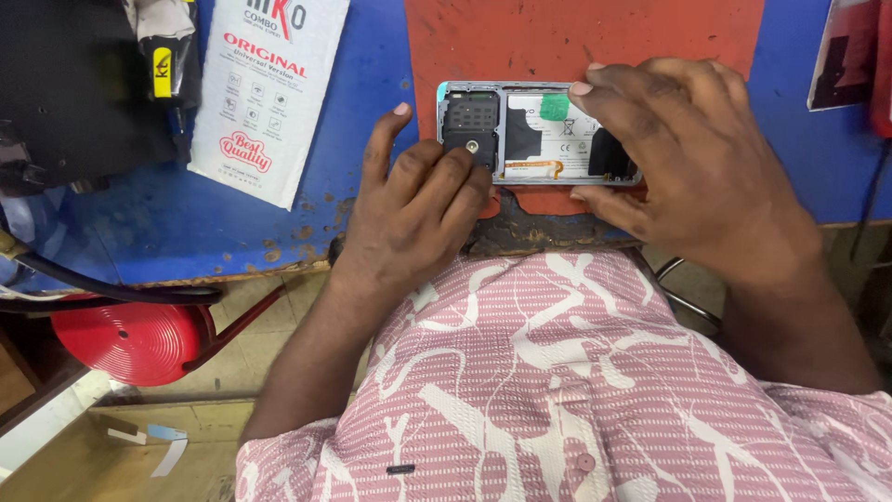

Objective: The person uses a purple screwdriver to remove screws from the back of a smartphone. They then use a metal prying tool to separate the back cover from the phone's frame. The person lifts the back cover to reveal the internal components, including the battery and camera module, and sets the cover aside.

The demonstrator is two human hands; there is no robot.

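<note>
Where paint flakes, blue workbench [186, 223].

The scene is evenly and fairly brightly lit from overhead, with soft, short shadows under the left hand [413, 209] and right hand [688, 163]. The white packet [265, 88] shows mild glare. Focus is sharp at centre; the corners bend slightly from the wide lens, and the dark upper-left corner loses detail.

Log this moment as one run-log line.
left hand: fingers on opened phone left end | right hand: gripping its right end | phone: flat on red mat | white packet: left
</note>
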